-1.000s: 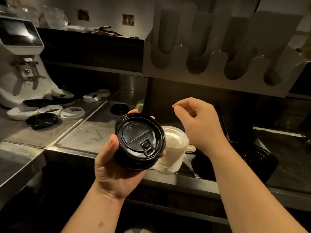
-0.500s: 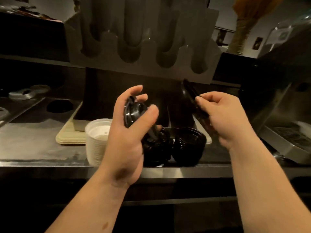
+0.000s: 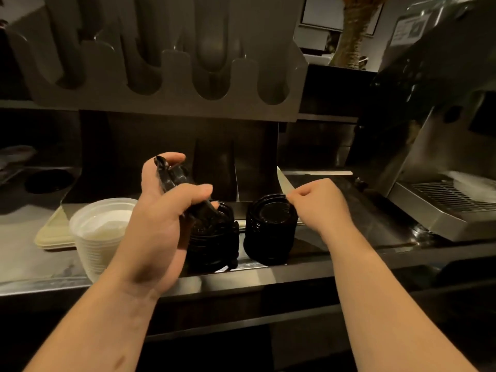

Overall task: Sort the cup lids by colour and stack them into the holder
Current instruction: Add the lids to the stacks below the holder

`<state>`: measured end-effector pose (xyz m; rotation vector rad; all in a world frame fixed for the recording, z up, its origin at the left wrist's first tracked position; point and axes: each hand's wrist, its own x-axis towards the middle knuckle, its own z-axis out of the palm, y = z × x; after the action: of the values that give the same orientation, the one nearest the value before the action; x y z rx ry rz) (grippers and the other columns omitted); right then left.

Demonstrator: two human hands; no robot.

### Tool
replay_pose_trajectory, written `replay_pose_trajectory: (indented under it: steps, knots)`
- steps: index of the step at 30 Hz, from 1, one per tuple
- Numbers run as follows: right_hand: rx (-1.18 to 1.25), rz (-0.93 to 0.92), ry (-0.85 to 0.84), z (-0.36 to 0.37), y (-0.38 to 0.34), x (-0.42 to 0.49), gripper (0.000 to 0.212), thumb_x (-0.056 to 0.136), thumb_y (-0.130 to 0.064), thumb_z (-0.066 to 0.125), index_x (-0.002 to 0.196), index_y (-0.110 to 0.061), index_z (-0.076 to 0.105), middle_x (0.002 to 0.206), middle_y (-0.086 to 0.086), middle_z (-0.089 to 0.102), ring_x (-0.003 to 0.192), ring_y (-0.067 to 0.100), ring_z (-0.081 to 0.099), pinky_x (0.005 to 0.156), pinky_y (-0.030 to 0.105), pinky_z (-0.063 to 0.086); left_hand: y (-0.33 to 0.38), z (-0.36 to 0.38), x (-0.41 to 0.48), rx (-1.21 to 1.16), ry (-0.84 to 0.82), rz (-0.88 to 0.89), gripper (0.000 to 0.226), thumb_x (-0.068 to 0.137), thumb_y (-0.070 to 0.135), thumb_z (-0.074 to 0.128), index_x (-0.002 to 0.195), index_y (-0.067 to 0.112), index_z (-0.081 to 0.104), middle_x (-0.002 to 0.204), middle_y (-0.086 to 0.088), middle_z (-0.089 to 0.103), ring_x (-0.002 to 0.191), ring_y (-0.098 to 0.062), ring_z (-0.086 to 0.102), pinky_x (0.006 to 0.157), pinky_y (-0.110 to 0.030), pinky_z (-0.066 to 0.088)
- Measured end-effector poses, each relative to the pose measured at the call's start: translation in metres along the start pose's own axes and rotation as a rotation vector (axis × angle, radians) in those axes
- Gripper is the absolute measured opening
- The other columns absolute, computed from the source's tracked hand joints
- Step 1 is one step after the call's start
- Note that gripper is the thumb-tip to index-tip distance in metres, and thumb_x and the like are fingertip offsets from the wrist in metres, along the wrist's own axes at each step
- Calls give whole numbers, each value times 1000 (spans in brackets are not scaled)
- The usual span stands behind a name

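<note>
Above both hands, the holder (image 3: pixel 166 103) appears unloaded. Left of the left hand (image 3: pixel 158 226) stands 1 white lid stack (image 3: pixel 99 237). The first black stack (image 3: pixel 214 237) sits under its fingers. The second black stack (image 3: pixel 271 229) sits at the right hand's (image 3: pixel 319 210) curled fingertips, grip undetermined. Left fingers clamp several black lids (image 3: pixel 174 175). Judgement: sorting well advanced; loading outstanding.

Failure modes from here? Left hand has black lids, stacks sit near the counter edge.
1. The left hand grips the black lids tilted above the left black stack; they may slip or land crooked.
2. The right hand is curled at the rim of the right black stack, which stands near the front edge of the counter; a nudge might tip it off.
</note>
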<state>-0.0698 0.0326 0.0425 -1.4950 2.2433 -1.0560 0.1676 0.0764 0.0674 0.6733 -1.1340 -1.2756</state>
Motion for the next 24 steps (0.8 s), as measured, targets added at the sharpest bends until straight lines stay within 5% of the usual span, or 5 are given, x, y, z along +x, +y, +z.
replay_pose_trajectory:
  steps: [8, 14, 17, 20, 24]
  knots:
    - [-230, -16, 11, 16, 5, 0, 19, 96, -30, 62, 87, -24, 79, 84, 0, 72, 74, 17, 66, 52, 23, 43, 0, 0, 5, 96, 149, 8, 29, 76, 55, 70, 98, 37, 64, 102, 7, 59, 98, -12, 61, 95, -59, 53]
    - [-324, 22, -18, 6, -6, -3, 36, 98, -43, 56, 72, -23, 70, 66, -4, 62, 59, 15, 59, 51, 25, 37, 3, 3, 5, 107, 126, -32, 59, 60, 71, 64, 112, 43, 60, 111, 4, 60, 111, -20, 60, 93, -59, 54]
    - [-262, 28, 5, -8, -14, -10, 31, 101, -48, 51, 98, -28, 74, 81, -6, 68, 67, 10, 58, 54, 25, 38, 6, 2, 7, 80, 111, -110, 63, 59, 71, 64, 110, 34, 61, 105, 1, 60, 101, -22, 64, 88, -59, 57]
    - [-70, -154, 87, -12, -29, -32, 24, 98, -44, 57, 112, -29, 70, 81, -13, 63, 71, 3, 56, 56, 23, 40, 9, 3, 7, 79, 84, -155, 63, 59, 70, 63, 110, 34, 59, 110, -1, 60, 105, -23, 63, 89, -56, 58]
    - [331, -539, -179, -11, -68, -75, 31, 89, -36, 70, 120, -32, 67, 89, -13, 68, 88, 1, 65, 75, 16, 54, 11, 5, 9, 179, 95, -177, 76, 52, 80, 61, 112, 34, 56, 111, 1, 65, 105, -20, 66, 87, -45, 59]
